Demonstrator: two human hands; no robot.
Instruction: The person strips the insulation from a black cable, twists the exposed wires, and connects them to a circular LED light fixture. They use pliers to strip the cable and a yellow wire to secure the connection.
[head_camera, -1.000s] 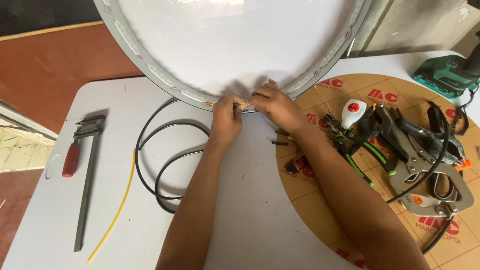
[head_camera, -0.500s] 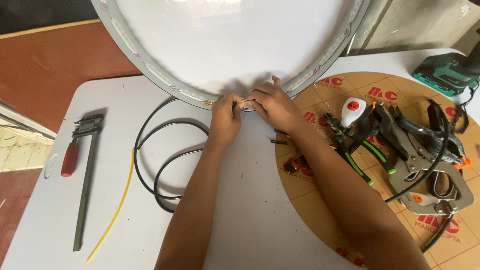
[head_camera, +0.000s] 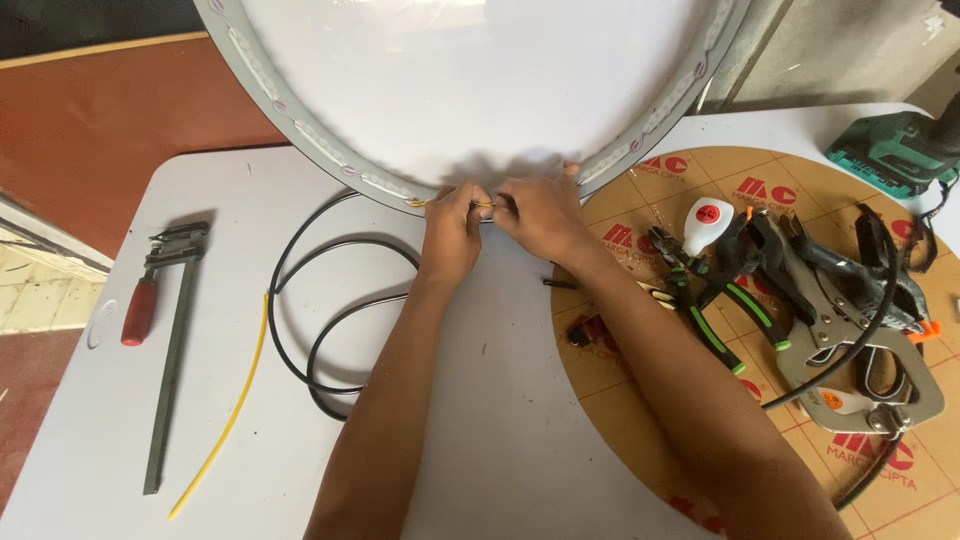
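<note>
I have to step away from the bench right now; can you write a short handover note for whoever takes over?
Left hand and right hand meet at the lower rim of the round white panel, fingers pinching a thin yellow wire there. The black cable loops on the white table beside the left forearm. A loose yellow strip and bar clamp lie further left, untouched. The wire is not yet released.

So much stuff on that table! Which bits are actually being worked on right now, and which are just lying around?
In use:
- left hand and right hand, pinching a thin yellow wire
- big round white panel, at its grey rim

Lying about:
- bar clamp with a red handle
- loose yellow strip
- black cable
- pliers and locking clamps on the brown disc
- green power tool
</note>
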